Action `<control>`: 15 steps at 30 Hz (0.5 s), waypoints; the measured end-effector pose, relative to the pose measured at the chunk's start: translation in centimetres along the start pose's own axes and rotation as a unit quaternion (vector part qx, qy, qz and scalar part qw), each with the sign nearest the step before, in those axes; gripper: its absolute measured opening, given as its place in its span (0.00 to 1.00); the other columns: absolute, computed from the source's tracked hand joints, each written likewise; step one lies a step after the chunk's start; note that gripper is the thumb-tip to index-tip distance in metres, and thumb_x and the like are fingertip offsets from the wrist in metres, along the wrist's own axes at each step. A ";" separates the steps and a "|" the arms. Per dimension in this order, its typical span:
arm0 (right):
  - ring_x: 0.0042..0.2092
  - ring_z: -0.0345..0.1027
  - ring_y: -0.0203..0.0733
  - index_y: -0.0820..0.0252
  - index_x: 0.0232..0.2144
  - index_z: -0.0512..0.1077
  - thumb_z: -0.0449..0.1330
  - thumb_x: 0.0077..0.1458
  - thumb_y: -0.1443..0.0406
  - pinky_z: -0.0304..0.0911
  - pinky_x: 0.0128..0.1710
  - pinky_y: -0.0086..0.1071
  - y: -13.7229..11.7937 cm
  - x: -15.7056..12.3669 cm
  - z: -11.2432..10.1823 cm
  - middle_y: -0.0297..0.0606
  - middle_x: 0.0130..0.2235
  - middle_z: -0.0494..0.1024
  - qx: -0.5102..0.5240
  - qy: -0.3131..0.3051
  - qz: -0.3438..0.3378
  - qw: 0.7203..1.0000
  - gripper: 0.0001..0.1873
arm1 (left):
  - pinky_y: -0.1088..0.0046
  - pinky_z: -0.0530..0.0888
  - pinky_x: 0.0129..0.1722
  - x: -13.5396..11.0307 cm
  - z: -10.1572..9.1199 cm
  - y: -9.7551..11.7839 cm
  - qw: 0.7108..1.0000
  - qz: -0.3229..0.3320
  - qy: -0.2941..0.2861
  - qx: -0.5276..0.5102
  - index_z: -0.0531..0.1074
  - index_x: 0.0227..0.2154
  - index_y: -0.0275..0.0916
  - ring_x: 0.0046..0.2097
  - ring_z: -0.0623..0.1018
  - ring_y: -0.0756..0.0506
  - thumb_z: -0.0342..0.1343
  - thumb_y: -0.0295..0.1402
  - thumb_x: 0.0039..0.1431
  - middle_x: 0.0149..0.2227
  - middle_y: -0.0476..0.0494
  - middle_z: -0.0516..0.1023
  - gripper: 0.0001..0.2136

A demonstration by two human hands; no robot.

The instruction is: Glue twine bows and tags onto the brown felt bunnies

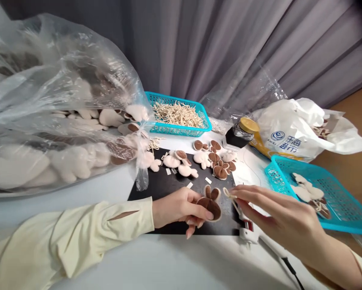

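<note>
We hold the brown rabbit-head piece (213, 206) above the black mat (168, 226), near the mat's right side. Our left hand (181, 207) is clamped on the piece, thumb across the lower part of the brown face, fingers beneath. Our right hand (285, 209) is pinched on a cream cord bow (227, 193), just beside the piece and apart from it.

Likely faults and causes:

- Skewed piece: the plush looks soft, and uneven thumb pressure could twist it.
- Deformed or dropped bow: we pinch it at the fingertips only, so a slack grip could release it and a tight one could flatten its loops.
- Snagged cord or touched tool: the white glue-gun-like tool (247, 234) lies close below our right hand. Should it be hot, lowering the fingers could cause a burn; we cannot tell whether it is.
- Stray slip: small white paper slips (208, 180) lie near the piece and could cling to any adhesive.

Orientation: the brown side faces up toward us. The ears point away from us; the long axis, chin to ear tips, runs away from us, leaning slightly left.
</note>
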State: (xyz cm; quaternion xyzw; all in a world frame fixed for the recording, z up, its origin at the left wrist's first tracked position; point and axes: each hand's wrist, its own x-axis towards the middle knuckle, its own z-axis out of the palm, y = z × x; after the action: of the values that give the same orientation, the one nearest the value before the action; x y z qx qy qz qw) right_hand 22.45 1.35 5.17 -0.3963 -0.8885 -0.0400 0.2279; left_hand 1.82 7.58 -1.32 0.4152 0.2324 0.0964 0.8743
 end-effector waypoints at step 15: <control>0.45 0.68 0.49 0.71 0.53 0.59 0.45 0.58 0.78 0.70 0.33 0.38 -0.1 -0.3 1.7 0.52 0.44 0.73 0.044 -0.065 -0.103 0.992 0.20 | 0.84 0.64 0.12 0.0 0.2 0.1 0.997 0.002 -0.001 0.077 0.69 0.24 0.33 0.13 0.65 0.56 0.58 0.30 0.48 0.13 0.57 0.65 0.06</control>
State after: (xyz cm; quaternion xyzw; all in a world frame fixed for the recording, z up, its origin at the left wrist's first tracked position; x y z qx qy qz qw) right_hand 21.92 1.50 3.53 -0.2938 -0.9384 0.0013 0.1818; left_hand 1.86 7.49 -1.14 0.4814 0.2373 0.0791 0.8400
